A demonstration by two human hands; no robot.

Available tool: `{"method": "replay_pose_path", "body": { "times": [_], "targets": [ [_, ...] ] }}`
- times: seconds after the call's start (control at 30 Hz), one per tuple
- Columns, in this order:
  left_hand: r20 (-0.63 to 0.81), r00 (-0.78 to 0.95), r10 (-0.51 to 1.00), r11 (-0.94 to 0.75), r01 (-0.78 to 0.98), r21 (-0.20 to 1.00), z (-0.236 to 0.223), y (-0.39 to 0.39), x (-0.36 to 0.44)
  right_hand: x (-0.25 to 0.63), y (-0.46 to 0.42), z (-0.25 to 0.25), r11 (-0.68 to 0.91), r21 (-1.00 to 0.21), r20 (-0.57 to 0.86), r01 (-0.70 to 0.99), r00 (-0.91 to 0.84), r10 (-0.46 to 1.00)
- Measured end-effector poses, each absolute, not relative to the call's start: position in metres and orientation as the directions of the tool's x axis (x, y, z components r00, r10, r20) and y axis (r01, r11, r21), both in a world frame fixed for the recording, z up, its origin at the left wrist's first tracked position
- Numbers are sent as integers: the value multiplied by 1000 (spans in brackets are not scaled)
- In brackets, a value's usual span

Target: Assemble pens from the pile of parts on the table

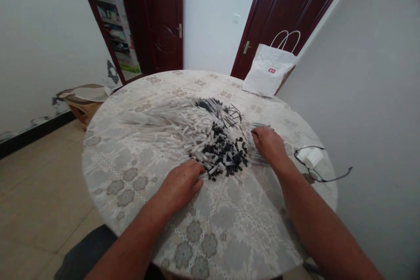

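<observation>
A large heap of thin whitish tubes (164, 118), much like pen barrels, spreads over the table. Small black caps (231, 155) lie in a pile at its near right side, mixed with short pale pieces. Thin black sticks (231, 116) are scattered behind the caps. My left hand (183, 181) rests at the near left edge of the cap pile, its fingers curled in; what they hold is hidden. Right of the caps, my right hand (269, 144) is closed with thumb and fingertips together above a row of slim tubes (259, 157). Anything in that pinch is too small to make out.
The round table has a patterned cloth (131, 192). Eyeglasses (323, 179) and a white object (311, 156) lie at its right edge. A white paper bag (267, 72) stands at the back right. A chair or stool (83, 100) is at the left.
</observation>
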State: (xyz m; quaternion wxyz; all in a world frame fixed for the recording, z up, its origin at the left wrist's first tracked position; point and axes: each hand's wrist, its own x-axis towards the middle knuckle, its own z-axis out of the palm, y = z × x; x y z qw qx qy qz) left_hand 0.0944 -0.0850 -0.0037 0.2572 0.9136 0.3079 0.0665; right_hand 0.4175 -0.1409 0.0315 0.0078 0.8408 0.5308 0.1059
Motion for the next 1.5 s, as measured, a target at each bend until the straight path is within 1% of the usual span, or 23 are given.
{"method": "replay_pose_path", "body": {
  "times": [0.07,0.1,0.17,0.2,0.27,0.43,0.53,0.63,0.8,0.93,1.1,1.2,1.33,1.5],
  "targets": [
    [-15,797,604,-676,521,521,-4,-85,94,394,-152,34,-304,36,131,952,297,946],
    [-7,792,611,-671,523,525,-5,-85,94,383,-157,35,-254,4,84,967,253,964],
    [-1,775,632,-657,537,529,-7,-84,94,363,-166,35,-192,-33,-7,981,192,981],
    [7,766,643,-653,543,528,-8,-84,94,355,-169,34,-167,-54,-29,984,166,986],
    [30,753,657,-655,551,517,-10,-82,93,344,-173,30,-142,-96,-22,985,141,990],
    [57,709,703,-650,608,456,-12,-79,90,338,-177,16,-92,-183,77,979,108,991],
    [54,693,719,-645,635,425,-9,-80,91,335,-178,13,-58,-195,98,979,78,992],
    [44,677,735,-630,658,411,-6,-81,93,328,-179,11,-23,-169,83,985,37,996],
    [56,652,757,-597,654,464,-5,-79,93,314,-178,5,-34,-33,27,999,35,999],
    [107,663,740,-619,612,492,-11,-75,88,309,-177,0,-44,-9,19,999,45,999],
    [109,653,749,-606,609,512,-15,-72,86,308,-177,-2,-34,-31,37,999,35,999],
    [113,668,736,-627,608,487,-14,-74,87,308,-177,-3,-28,-63,66,998,32,997],
    [109,684,721,-650,614,448,-13,-76,87,311,-176,-7,-21,-144,131,989,41,991],
    [95,671,736,-631,627,457,-13,-76,88,315,-174,-10,28,-276,219,961,34,975]
  ]
}}
